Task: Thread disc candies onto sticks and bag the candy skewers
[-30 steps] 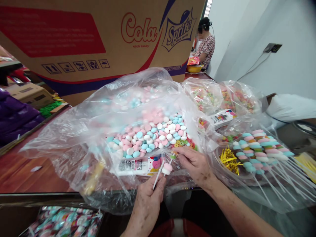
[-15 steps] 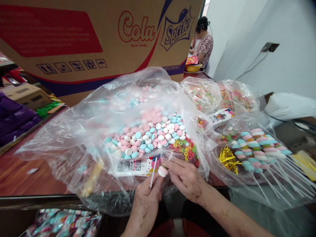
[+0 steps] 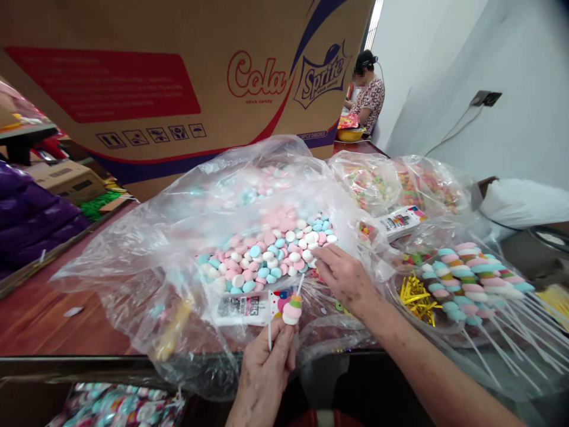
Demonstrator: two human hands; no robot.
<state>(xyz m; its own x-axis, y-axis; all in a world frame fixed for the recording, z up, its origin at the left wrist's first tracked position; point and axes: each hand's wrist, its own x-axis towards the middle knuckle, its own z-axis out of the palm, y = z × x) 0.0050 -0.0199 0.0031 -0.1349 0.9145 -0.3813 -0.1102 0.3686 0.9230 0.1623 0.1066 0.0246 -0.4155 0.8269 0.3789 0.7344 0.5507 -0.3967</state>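
Observation:
My left hand (image 3: 267, 365) is closed around a candy skewer (image 3: 291, 312), its white and pink marshmallow-like pieces topped by coloured gummy rings. The bare tip of its stick points up past them. A second white stick (image 3: 269, 336) sticks up between the same fingers. My right hand (image 3: 344, 276) reaches to the right edge of the pink, white and blue candies (image 3: 271, 255), fingertips drawn together at the white ones; what they pinch, if anything, is hidden. Below that hand lie gummy rings (image 3: 340, 307), mostly covered by it.
Clear plastic bags (image 3: 133, 249) spread over the table. A printed card pack (image 3: 244, 308) lies in front. At right are finished candy skewers (image 3: 475, 273) and gold twist ties (image 3: 418, 299). A large carton (image 3: 155, 77) stands behind; a person (image 3: 368, 98) sits beyond.
My right hand has left the skewer and moved up and right to the candy pile. My left hand keeps the skewer and the second stick. The view has tilted up slightly.

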